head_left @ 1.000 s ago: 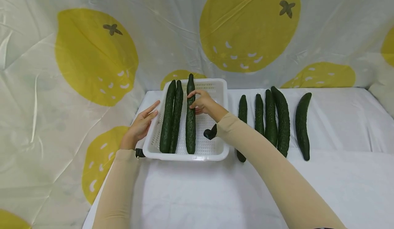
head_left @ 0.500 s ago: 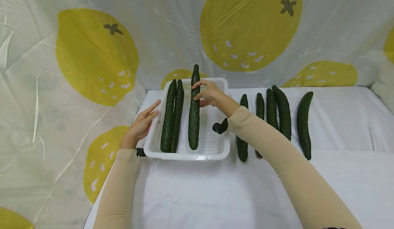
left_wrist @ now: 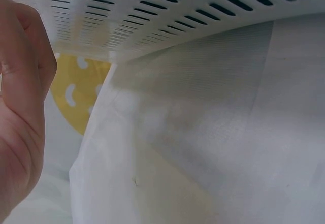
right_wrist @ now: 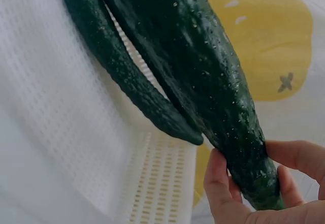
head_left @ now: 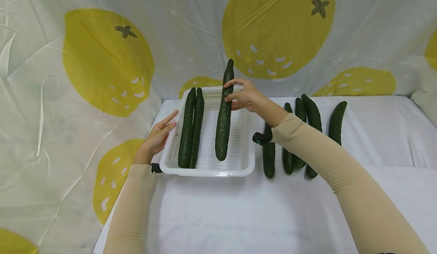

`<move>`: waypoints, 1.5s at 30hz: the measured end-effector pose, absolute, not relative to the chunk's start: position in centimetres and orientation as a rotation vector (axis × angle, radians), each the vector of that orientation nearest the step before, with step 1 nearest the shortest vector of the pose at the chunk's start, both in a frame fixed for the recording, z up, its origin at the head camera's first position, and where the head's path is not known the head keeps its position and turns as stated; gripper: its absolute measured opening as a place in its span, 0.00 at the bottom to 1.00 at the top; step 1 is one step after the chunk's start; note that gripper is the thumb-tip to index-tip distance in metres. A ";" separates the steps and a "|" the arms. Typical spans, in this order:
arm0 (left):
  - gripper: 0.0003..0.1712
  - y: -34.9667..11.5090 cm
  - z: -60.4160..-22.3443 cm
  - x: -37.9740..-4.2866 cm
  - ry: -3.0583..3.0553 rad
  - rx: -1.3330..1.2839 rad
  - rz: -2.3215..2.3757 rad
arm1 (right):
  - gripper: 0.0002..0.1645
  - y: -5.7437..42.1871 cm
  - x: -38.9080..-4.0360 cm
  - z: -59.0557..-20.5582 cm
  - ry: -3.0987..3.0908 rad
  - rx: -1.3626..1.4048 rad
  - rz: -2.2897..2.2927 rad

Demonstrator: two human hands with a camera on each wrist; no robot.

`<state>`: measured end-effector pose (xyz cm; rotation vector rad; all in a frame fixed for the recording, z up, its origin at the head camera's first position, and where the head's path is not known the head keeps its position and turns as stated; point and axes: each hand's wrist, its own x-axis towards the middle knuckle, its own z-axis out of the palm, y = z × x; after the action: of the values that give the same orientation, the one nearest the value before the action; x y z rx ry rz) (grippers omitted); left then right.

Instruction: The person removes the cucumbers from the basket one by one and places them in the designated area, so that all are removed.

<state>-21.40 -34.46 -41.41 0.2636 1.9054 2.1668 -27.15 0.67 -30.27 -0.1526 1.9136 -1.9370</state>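
My right hand [head_left: 248, 96] pinches a dark green cucumber [head_left: 223, 127] near its upper end. The cucumber hangs at a slant over the right part of a white plastic basket [head_left: 206, 173], its lower end above the basket floor. In the right wrist view, thumb and fingers grip the narrow end of this bumpy cucumber [right_wrist: 203, 76]. Two more cucumbers [head_left: 186, 132] lie side by side along the basket's left side. With its visible fingers straight, my left hand [head_left: 157, 137] rests against the basket's left wall, whose slots [left_wrist: 167, 10] show in the left wrist view.
Right of the basket, several cucumbers [head_left: 269, 161] lie in a row on the white-covered table [head_left: 218, 212], partly behind my right forearm. A curved cucumber [head_left: 337, 121] lies farthest right. A curtain with yellow lemons [head_left: 278, 30] hangs behind and to the left.
My right hand has lifted the cucumber out of the basket's middle and carried it up and to the right, its top tilting right. My left hand and the basket have stayed in place.
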 end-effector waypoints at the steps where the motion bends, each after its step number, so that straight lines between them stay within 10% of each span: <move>1: 0.31 -34.5 -41.4 -21.4 1.910 0.264 2.166 | 0.30 1.0 -27.0 -30.1 1.914 -0.160 -1.942; 45: 0.32 -34.4 -41.6 -21.4 1.914 0.263 2.144 | 0.24 17.4 -22.4 -30.7 2.041 -0.265 -1.939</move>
<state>-21.40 -34.44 -41.56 0.2625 1.9143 2.1442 -22.42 17.40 -30.70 -0.2652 2.0414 -1.9391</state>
